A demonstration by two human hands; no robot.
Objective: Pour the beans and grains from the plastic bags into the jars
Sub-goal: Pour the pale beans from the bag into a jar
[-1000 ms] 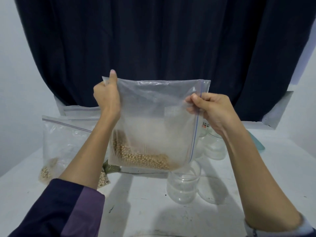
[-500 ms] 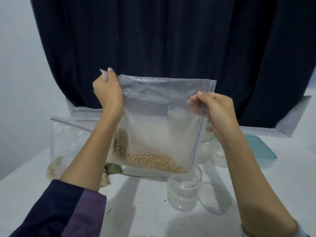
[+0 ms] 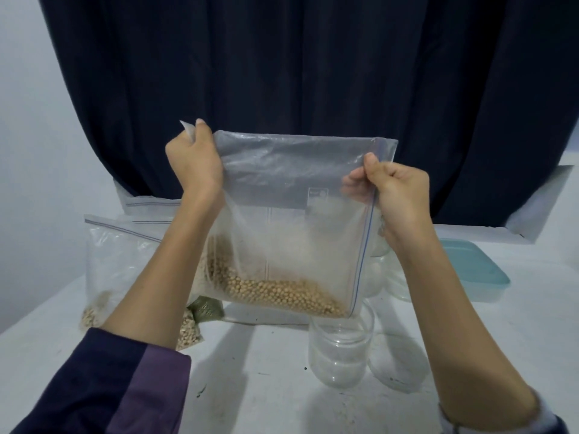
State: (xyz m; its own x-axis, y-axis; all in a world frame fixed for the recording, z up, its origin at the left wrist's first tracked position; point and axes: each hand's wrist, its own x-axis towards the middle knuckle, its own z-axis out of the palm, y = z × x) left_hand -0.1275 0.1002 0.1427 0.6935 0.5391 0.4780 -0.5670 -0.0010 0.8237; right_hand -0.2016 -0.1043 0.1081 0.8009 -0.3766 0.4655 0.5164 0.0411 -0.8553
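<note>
While your left hand (image 3: 192, 161) and right hand (image 3: 396, 191) pinch the bag (image 3: 294, 220) at centre frame, its beans (image 3: 282, 292) sit low, above the jar (image 3: 341, 349). Part the zip slightly, then tip that corner into the mouth.

The plastic bag (image 3: 291, 220) bears a small printed panel, its marks too blurred to read.

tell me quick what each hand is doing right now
Left hand: grips the top left corner of the clear plastic zip bag of tan beans.
Right hand: pinches the bag's zip edge on the right.
</note>
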